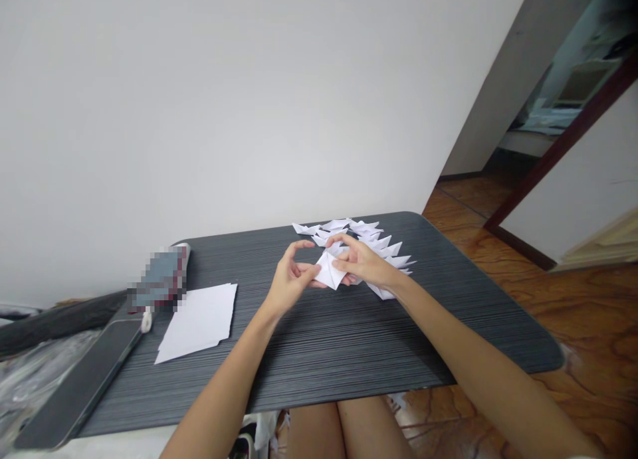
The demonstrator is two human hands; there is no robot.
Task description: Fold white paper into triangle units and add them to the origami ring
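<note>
A small folded white paper (329, 271), diamond-shaped with a crease down it, is held up above the dark table between my two hands. My left hand (295, 273) pinches its left corner between thumb and fingers, the index finger arched above. On the other side my right hand (359, 262) grips the right corner, its thumb lying across the front face. Just behind the hands, several folded white paper boats (391, 250) stand close together; my right hand and the held paper hide some of them.
Left of my arms lies a stack of white paper sheets (202, 319) on the dark table (319, 372). Beyond it are a pixelated object (162, 276) and a small white item (146, 321). A pale wall (249, 113) borders the table's far edge.
</note>
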